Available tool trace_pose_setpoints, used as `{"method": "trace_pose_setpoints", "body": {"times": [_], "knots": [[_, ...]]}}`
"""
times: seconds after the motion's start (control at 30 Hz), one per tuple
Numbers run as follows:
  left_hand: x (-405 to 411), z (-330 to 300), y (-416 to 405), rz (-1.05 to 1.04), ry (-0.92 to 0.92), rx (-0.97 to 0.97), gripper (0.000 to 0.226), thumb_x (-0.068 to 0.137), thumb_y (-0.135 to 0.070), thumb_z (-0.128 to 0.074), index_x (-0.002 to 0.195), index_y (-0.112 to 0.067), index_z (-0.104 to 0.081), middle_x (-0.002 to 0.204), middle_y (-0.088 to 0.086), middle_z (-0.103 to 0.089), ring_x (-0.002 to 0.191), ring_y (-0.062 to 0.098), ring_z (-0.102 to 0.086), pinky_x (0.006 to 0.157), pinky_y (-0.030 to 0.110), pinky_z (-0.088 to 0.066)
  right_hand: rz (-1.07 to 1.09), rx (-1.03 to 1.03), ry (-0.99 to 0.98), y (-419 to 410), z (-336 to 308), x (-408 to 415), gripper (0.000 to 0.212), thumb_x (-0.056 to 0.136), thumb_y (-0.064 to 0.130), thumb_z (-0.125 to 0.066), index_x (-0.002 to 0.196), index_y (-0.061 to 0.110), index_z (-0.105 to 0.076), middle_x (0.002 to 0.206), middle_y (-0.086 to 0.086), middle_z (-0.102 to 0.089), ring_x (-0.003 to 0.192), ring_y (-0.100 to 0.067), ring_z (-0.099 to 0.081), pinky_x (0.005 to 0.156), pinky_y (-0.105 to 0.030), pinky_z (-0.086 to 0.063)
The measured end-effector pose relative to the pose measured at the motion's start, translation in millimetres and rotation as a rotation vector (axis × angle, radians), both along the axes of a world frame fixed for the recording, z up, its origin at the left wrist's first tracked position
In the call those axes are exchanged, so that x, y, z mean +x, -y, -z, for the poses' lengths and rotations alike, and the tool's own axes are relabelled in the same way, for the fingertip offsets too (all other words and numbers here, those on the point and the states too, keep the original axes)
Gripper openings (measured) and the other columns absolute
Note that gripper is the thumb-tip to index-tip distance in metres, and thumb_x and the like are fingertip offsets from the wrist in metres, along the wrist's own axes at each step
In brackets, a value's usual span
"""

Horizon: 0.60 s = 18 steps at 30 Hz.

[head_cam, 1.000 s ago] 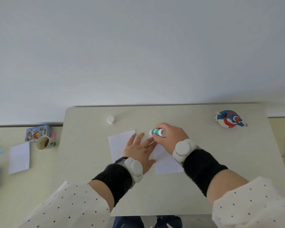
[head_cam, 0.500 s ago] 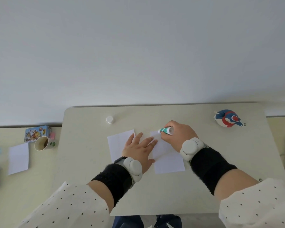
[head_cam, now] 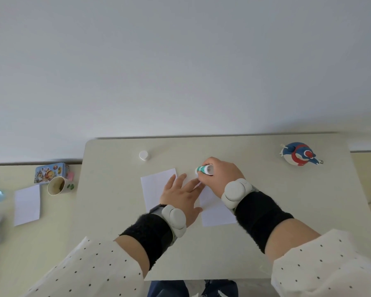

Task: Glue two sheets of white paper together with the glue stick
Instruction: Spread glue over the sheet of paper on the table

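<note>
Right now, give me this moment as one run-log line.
phase: applying glue | right hand: grips glue stick | left hand: flat, pinning both paper sheets | cap: off, on table

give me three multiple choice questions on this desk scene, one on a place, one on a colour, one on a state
1. Where is the small round white cap?
A. on the desk beyond the left white paper sheet
B. on the glue stick
C. in the cup

2. What colour is the glue stick's label?
A. red
B. green and white
C. black

3. What is the left hand doing?
A. lying flat on paper
B. gripping the cap
C. raised in the air

Answers: 1 A, it sits alone near the far edge. 2 B, seen in the right hand. 3 A, fingers spread on the sheets.
</note>
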<state>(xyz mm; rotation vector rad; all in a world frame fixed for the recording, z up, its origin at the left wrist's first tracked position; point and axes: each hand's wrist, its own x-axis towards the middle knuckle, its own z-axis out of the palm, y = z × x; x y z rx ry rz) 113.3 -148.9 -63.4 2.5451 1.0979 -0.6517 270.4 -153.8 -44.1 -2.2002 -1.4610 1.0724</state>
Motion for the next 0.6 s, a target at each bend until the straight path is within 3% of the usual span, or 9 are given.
{"method": "trace_pose_setpoints", "body": {"times": [0.6], "knots": [[-0.2, 3.6, -0.4, 0.005, -0.011, 0.01, 0.071, 0.092, -0.058, -0.036, 0.15, -0.039, 0.001, 0.158, -0.019, -0.004, 0.145, 0.025, 0.002, 0.116, 0.042, 0.008, 0.062, -0.034, 0.059, 10.1, -0.2, 35.4, 0.018, 0.08, 0.044, -0.062, 0.088, 0.03, -0.054, 0.068, 0.012, -0.057, 0.061, -0.009, -0.055, 0.051, -0.025, -0.04]]}}
